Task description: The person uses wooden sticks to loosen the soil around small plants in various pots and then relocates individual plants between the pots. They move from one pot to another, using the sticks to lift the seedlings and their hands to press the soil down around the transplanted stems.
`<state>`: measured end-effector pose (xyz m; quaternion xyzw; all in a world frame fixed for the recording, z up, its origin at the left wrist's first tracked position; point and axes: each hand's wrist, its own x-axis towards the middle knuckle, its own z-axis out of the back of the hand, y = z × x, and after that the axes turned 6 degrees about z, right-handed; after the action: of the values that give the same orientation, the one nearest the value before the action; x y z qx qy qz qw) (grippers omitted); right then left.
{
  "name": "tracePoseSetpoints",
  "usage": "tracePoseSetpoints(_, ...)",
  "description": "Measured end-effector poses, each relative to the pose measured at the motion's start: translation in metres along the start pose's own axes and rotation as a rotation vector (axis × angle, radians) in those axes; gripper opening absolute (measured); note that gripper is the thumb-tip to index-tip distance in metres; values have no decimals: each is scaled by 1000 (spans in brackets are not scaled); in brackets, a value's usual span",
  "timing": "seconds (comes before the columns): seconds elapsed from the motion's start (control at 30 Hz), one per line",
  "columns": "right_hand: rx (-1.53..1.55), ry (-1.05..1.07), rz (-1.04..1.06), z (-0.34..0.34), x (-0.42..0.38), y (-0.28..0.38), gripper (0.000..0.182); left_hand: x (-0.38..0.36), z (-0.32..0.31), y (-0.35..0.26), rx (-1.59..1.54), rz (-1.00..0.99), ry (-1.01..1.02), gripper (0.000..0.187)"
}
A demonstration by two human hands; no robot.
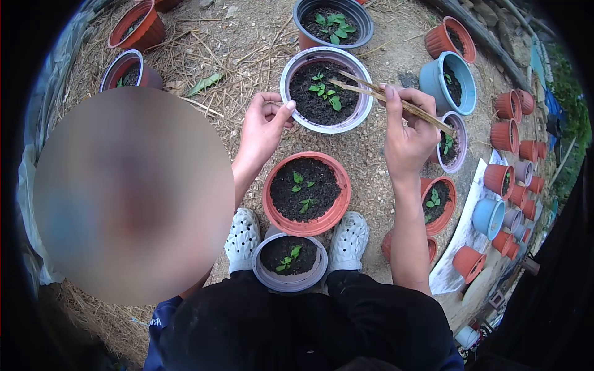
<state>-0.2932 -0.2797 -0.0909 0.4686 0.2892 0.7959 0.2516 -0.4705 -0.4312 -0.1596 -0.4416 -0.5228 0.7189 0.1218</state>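
Note:
A whitish-grey plant pot (287, 69) with dark soil and a small green seedling (325, 91) stands in front of me. My left hand (265, 121) grips its left rim, the thumb near the edge and the fingers curled beside it. In my right hand (411, 123) is a pair of thin, flat wooden sticks (427, 116), held closed in the fingers. Their tips spread slightly apart over the soil, to the right of the seedling. Closer to my feet, a terracotta-coloured pot (344, 213) holds more small seedlings.
Another grey pot (291, 285) sits between my white clogs (348, 241). A dark-rimmed pot (365, 40) is beyond the middle one. Along the right stand a blue pot (427, 80) and several terracotta pots (468, 263). Dry straw (204, 55) covers the ground at left; a blurred patch hides part of it.

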Motion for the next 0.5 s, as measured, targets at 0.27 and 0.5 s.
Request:
tracePoseSetpoints(0.27, 27, -27, -1, 1, 6, 3, 12, 0, 1, 1, 5, -5, 3, 38)
tracePoseSetpoints(0.5, -69, 60, 19, -5, 10, 6, 13, -1, 1, 0, 1, -3, 5, 38)
